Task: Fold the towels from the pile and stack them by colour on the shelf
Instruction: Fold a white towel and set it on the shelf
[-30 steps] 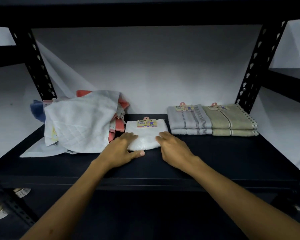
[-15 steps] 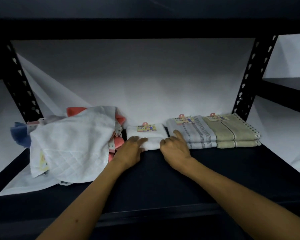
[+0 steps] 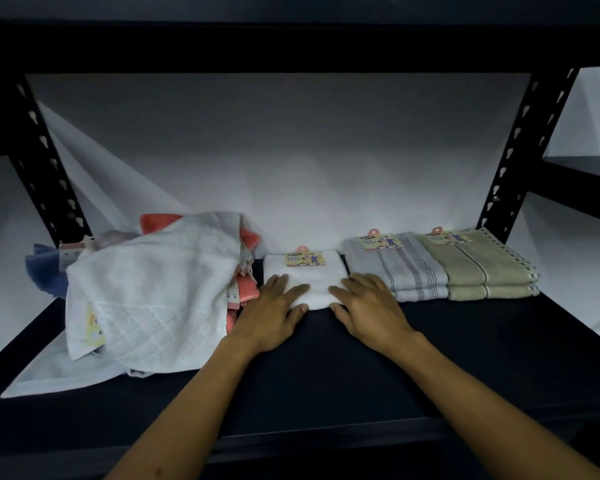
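A folded white towel (image 3: 310, 278) with a paper label lies on the dark shelf (image 3: 326, 368) near the back. My left hand (image 3: 272, 313) rests flat on its front left corner, fingers straight. My right hand (image 3: 368, 306) rests flat on its front right corner. To the right stand a folded grey striped stack (image 3: 400, 268) and a folded olive stack (image 3: 482, 268), side by side. On the left lies the unfolded pile (image 3: 153, 292), a white quilted towel on top, coral and blue towels showing beneath.
Black perforated uprights stand at the back left (image 3: 39, 161) and back right (image 3: 520, 157). A black beam (image 3: 291, 46) runs overhead. A white backdrop covers the rear. Another shelf (image 3: 579, 178) shows at the far right.
Both hands pushed the white towel back toward the wall, beside the grey stack. The right hand moved off the grey stack's edge onto the white towel's corner. The camera view shifted.
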Demonstrator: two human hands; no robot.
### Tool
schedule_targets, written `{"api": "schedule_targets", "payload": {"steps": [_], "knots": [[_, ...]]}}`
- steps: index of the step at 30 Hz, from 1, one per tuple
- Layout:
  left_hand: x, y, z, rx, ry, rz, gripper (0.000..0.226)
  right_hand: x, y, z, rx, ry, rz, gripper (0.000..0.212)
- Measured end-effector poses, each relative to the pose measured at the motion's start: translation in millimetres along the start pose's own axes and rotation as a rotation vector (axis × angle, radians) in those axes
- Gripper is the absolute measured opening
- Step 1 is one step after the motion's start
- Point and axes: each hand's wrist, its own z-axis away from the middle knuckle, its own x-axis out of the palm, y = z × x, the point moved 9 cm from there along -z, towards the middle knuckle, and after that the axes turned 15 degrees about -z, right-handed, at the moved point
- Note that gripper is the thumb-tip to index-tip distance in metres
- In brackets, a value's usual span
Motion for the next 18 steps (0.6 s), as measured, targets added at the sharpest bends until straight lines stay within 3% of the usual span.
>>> {"api": "schedule_targets", "payload": {"steps": [10,18], "knots": [[3.1,-1.5,1.0,-0.025,-0.030,-0.028,0.051,-3.2,5.6,2.9,0.007,0.089,-0.072,0.044],[-0.7,5.9,2.8,-0.021,-0.058,-0.062,0.051,-7.7,6.7,5.4,0.076,0.072,-0.068,0.031]]}}
